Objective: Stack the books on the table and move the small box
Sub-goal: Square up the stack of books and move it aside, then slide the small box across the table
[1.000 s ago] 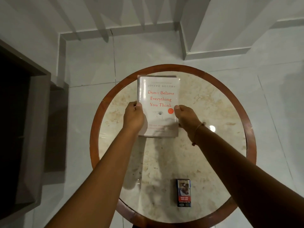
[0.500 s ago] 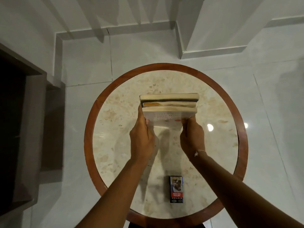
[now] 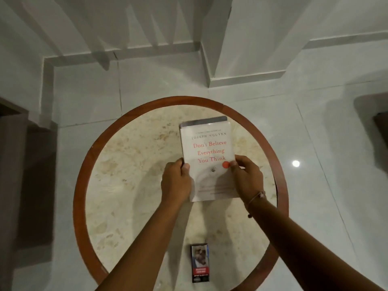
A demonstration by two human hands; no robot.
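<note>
A stack of books (image 3: 207, 156) lies flat on the round marble table (image 3: 126, 177), right of its middle. The top book is white with red title lettering; a darker edge of another book shows at the far end. My left hand (image 3: 176, 181) grips the stack's left edge and my right hand (image 3: 247, 177) grips its right edge, thumbs on the cover. The small box (image 3: 199, 262), dark with a picture and a red band, lies flat near the table's front edge, apart from both hands.
The table has a red-brown wooden rim (image 3: 78, 196). Pale floor tiles surround it. A dark cabinet (image 3: 12, 185) stands at the left, and white wall steps (image 3: 241, 78) rise behind the table. A dark object (image 3: 381, 124) sits at the far right.
Half a second ago both hands held the stack tipped up on end, page edges facing me. The stack now lies flat again with the white cover up, still between both hands.
</note>
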